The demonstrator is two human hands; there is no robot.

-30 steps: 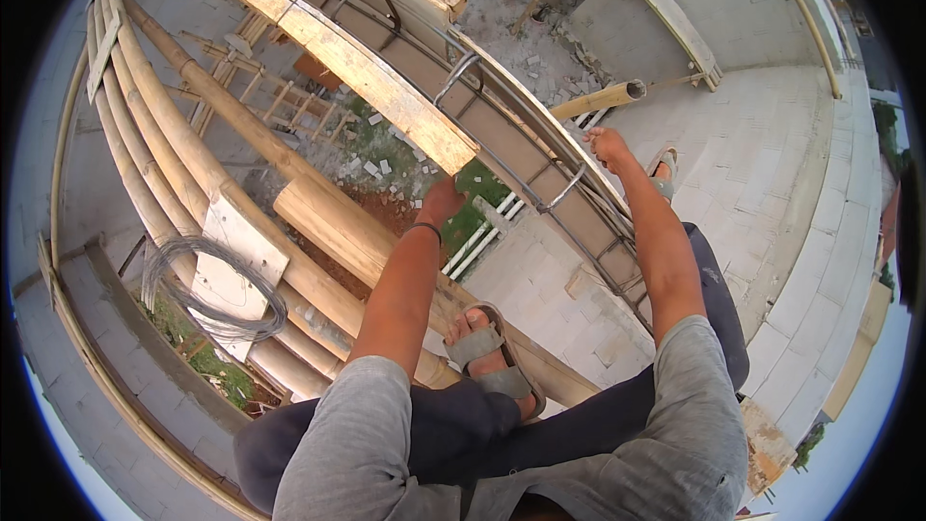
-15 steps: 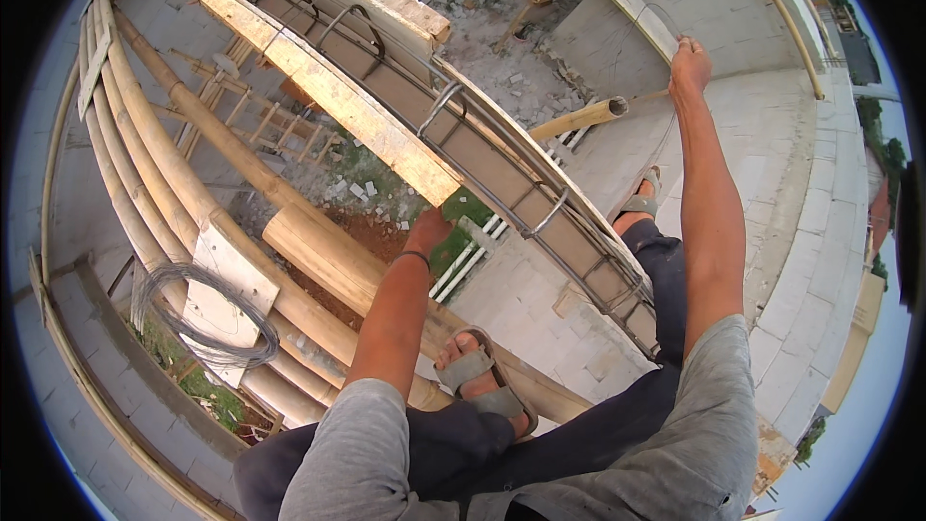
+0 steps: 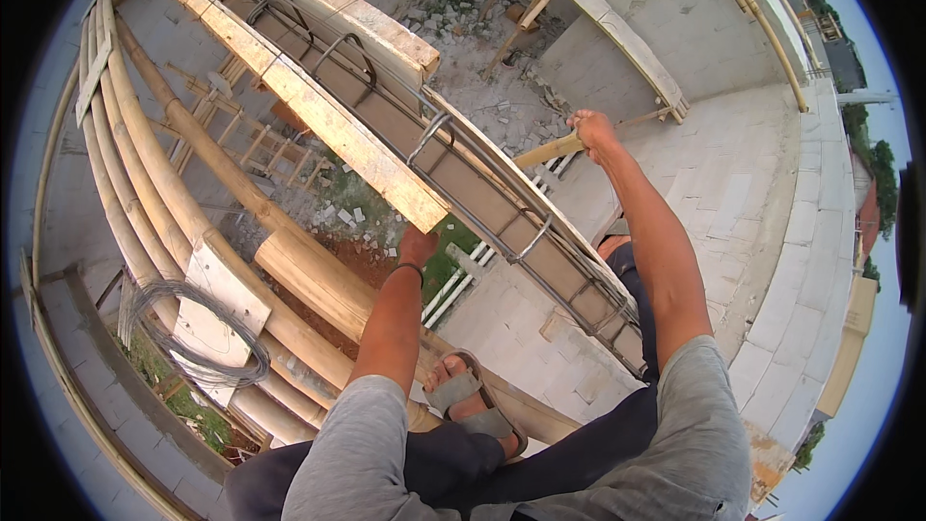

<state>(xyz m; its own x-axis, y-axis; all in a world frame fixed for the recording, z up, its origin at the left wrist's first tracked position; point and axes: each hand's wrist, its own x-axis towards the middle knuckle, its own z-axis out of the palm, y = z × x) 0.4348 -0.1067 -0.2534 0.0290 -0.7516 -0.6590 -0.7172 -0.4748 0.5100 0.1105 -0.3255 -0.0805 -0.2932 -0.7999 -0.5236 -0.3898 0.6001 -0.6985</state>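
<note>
My left hand (image 3: 418,245) is at the near end of a pale wooden board (image 3: 309,101), just under its lower edge; the board hides its fingers. My right hand (image 3: 593,130) is closed, held out on the far side of the beam form beside the end of a bamboo pole (image 3: 550,151). A thin wire ran from this hand in the earlier view; now it hardly shows. Between my hands runs a long trough with a steel rebar cage (image 3: 473,195), its bent stirrups standing up. A second board (image 3: 333,5) lines the trough's far side.
A coil of thin wire (image 3: 198,333) lies on a white board across several bamboo poles (image 3: 188,217) at left. My sandalled foot (image 3: 475,396) rests on the bamboo. Far below lies rubble-strewn ground (image 3: 473,29). A pale block wall (image 3: 796,222) curves along the right.
My right hand has swung left and slightly down, from near the far ledge to the bamboo pole's end. The left hand has stayed by the board's end. The view has shifted slightly.
</note>
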